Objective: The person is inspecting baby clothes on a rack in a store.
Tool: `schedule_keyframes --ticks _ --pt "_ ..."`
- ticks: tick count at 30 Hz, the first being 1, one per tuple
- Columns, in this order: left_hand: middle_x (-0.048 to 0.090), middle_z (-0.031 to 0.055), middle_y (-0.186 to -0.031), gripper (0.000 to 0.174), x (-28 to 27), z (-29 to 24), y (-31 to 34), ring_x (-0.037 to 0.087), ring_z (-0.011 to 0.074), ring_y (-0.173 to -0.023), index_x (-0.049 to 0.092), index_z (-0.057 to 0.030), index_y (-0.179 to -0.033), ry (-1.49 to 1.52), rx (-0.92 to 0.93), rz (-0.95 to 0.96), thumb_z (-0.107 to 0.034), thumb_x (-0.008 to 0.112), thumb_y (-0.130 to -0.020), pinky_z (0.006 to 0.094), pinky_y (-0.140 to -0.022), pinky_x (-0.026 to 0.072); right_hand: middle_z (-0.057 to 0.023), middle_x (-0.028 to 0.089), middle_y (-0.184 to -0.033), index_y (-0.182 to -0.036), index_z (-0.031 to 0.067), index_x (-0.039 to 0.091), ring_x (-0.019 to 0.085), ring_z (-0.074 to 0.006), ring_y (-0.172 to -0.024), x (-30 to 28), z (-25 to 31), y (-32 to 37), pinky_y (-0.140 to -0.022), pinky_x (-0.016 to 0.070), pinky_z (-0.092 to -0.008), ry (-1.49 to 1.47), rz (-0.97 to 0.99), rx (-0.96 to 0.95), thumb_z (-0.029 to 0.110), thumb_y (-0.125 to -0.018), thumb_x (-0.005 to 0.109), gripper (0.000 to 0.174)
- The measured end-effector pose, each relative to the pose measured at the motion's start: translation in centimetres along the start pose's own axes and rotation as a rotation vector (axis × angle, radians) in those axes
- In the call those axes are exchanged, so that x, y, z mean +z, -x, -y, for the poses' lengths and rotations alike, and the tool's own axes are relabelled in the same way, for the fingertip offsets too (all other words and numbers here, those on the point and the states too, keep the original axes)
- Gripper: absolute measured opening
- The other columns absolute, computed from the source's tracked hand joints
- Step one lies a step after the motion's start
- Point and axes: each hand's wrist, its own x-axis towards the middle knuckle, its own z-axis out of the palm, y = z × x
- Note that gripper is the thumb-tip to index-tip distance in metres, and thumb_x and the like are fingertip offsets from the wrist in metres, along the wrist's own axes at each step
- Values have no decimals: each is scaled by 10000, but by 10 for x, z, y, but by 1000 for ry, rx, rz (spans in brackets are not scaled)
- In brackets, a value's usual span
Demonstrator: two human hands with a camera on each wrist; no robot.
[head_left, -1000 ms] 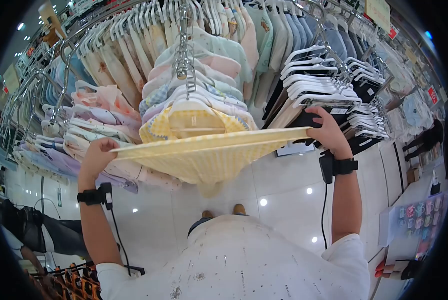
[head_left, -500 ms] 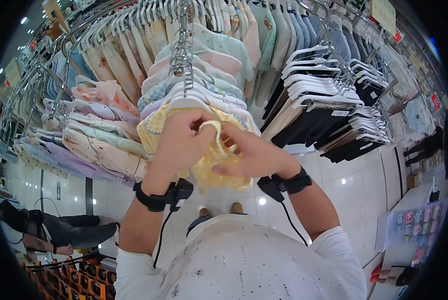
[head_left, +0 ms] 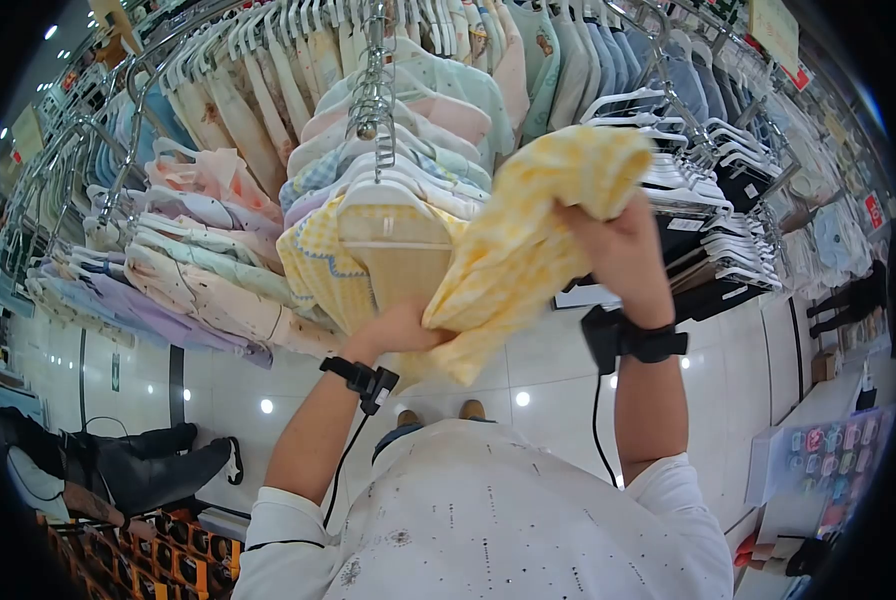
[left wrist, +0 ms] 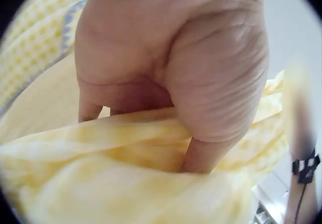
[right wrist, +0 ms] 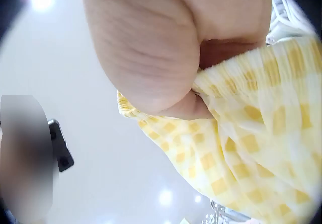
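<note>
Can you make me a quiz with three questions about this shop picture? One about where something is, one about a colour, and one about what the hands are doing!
1. Which hand holds the bunched yellow-and-white checked cloth garment higher up?
A. the left hand
B. the right hand
C. both are level

2. What colour are the plastic hangers in the row to the right of the garment?
A. red
B. white
C. green

3. How do the hands hold the garment?
A. flat underneath it
B. not touching it
C. fingers curled round it

Answers:
1 B: in the head view the right hand is well above the left hand.
2 B: the hangers all show white.
3 C: both wrist views show each hand gripping folds of the cloth.
</note>
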Motion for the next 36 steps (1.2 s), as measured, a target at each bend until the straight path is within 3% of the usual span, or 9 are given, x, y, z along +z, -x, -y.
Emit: schedule_keyframes --ticks 6,9,11,13,16,20,27,35,36 --pt "724 149 -1126 428 43 107 3 666 234 -1016 655 -53 -1256 -273 -187 175 -317 694 -922 351 -899 501 -35 717 -1066 -1148 -16 671 669 -106 -918 -92 13 0 -807 523 -262 40 -374 -44 63 -962 624 208" --pt "726 105 -1031 353 42 149 17 645 182 -939 660 -38 -1214 -34 -155 14 -295 638 -974 324 -847 496 -47 717 -1076 -1165 -20 663 667 -117 -948 -141 2 8 -825 519 -272 224 -415 -10 57 -949 622 234" --pt "692 26 -947 281 28 150 35 586 102 -889 671 -35 -1156 29 -400 -213 -261 616 -997 279 -809 478 -61 717 -1081 -1173 -23 659 665 -131 -969 -168 -9 16 -854 512 -282 438 -338 147 44 -921 623 263" --pt "664 -6 -900 262 8 154 53 554 79 -852 682 -28 -1116 142 -309 -318 -254 623 -997 267 -771 468 -63 717 -1056 -1167 -24 658 662 -137 -946 -195 -32 25 -841 511 -286 507 -309 149 47 -898 626 280" --pt "631 -27 -809 286 -29 130 76 523 62 -758 698 -9 -1027 130 -232 -476 -288 653 -981 267 -689 455 -55 710 -1009 -1143 -24 664 653 -133 -875 -221 -51 36 -786 514 -292 691 -305 335 50 -895 624 262" --pt "579 -38 -707 347 -73 106 100 477 51 -667 685 13 -889 143 -140 -551 -327 699 -955 278 -588 426 -61 713 -1010 -1141 -28 666 657 -129 -866 -246 -72 49 -785 518 -288 590 -369 350 67 -909 637 252" --pt "567 -41 -624 380 -129 66 132 454 43 -602 658 29 -763 -83 -159 -621 -304 737 -927 264 -548 399 -60 721 -974 -1130 -40 671 669 -123 -824 -273 -76 51 -741 539 -284 538 -429 376 147 -938 688 269" --pt "586 -9 -587 349 -174 38 161 473 50 -558 685 27 -704 -310 -113 -597 -250 894 -726 257 -517 392 -51 724 -932 -1110 -28 692 661 -113 -787 -313 -80 51 -714 530 -284 717 -479 374 188 -930 712 282" --pt "590 9 -586 355 -178 30 166 483 52 -558 691 34 -707 -352 -197 -547 -249 905 -693 262 -517 397 -50 724 -931 -1108 -25 694 660 -113 -785 -318 -80 52 -715 529 -286 710 -499 377 192 -927 715 283"
